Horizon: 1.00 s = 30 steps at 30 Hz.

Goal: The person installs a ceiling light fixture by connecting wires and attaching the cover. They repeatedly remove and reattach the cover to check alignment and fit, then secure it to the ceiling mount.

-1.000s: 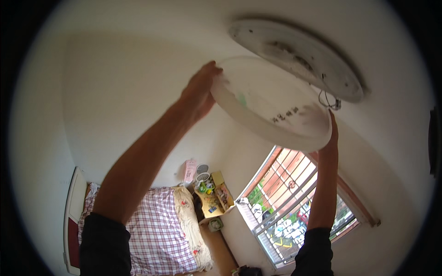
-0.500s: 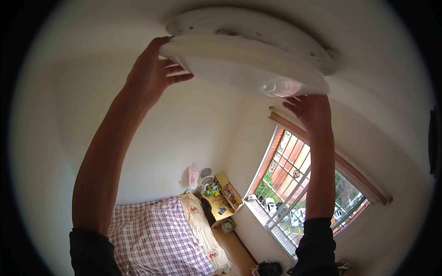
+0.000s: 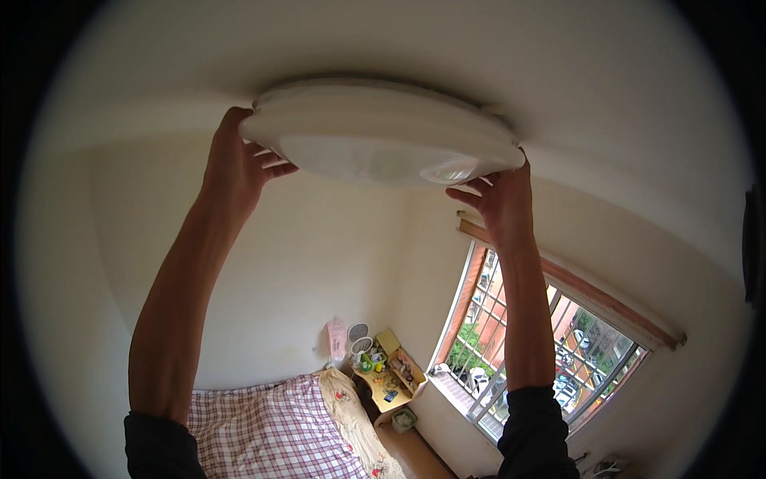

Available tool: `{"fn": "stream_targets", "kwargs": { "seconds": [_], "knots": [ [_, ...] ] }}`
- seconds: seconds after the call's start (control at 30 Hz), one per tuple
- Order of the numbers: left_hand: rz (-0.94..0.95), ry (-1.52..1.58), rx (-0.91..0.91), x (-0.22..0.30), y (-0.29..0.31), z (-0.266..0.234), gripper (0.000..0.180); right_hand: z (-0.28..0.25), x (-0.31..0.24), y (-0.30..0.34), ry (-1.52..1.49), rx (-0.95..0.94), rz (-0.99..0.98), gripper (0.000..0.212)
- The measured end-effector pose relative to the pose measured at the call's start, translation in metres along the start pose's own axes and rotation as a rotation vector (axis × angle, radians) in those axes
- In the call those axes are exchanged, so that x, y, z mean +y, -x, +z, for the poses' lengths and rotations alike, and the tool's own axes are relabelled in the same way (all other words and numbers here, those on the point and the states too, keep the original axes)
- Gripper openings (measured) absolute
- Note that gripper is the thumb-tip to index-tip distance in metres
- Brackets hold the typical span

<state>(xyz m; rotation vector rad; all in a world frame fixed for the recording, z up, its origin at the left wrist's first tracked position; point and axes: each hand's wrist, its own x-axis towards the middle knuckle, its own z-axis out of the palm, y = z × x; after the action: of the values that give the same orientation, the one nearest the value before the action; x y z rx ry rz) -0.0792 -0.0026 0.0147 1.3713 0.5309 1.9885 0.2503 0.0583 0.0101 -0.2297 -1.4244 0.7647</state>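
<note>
A round white ceiling light cover is held overhead between my two hands, its rim up against the base plate on the ceiling. My left hand grips the cover's left edge, thumb at the rim and fingers spread beneath it. At the right edge my right hand supports it the same way, fingers under the curved face. Little of the base plate shows above the cover; the fittings inside are hidden.
Below to the left lies a bed with a checked cover. A small wooden desk with assorted items stands in the corner, a waste bin beside it. To the right is a barred window under a wooden curtain rail.
The cover has risen against the base plate, closing the gap that showed the plate's underside. Both hands moved with it, and the whole view has shifted.
</note>
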Motion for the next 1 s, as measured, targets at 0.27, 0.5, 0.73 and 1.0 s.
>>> {"fn": "stream_targets", "kwargs": {
  "seconds": [0.27, 0.5, 0.73, 1.0],
  "knots": [
    [0.018, -0.05, 0.03, 0.0, -0.004, 0.004, 0.048, 0.006, -0.002, -0.007, 0.043, 0.1, 0.013, 0.069],
    [0.024, -0.029, 0.2, 0.003, -0.001, 0.018, 0.059, 0.015, 0.006, -0.004, 0.043, 0.144, -0.024, 0.077],
    [-0.01, -0.016, 0.385, 0.013, 0.002, 0.035, 0.06, 0.014, 0.012, -0.009, 0.169, 0.206, -0.059, 0.083],
    [-0.049, 0.009, 0.452, 0.02, 0.005, 0.047, 0.057, 0.011, 0.018, -0.023, 0.423, 0.494, -0.142, 0.081]
  ]
}}
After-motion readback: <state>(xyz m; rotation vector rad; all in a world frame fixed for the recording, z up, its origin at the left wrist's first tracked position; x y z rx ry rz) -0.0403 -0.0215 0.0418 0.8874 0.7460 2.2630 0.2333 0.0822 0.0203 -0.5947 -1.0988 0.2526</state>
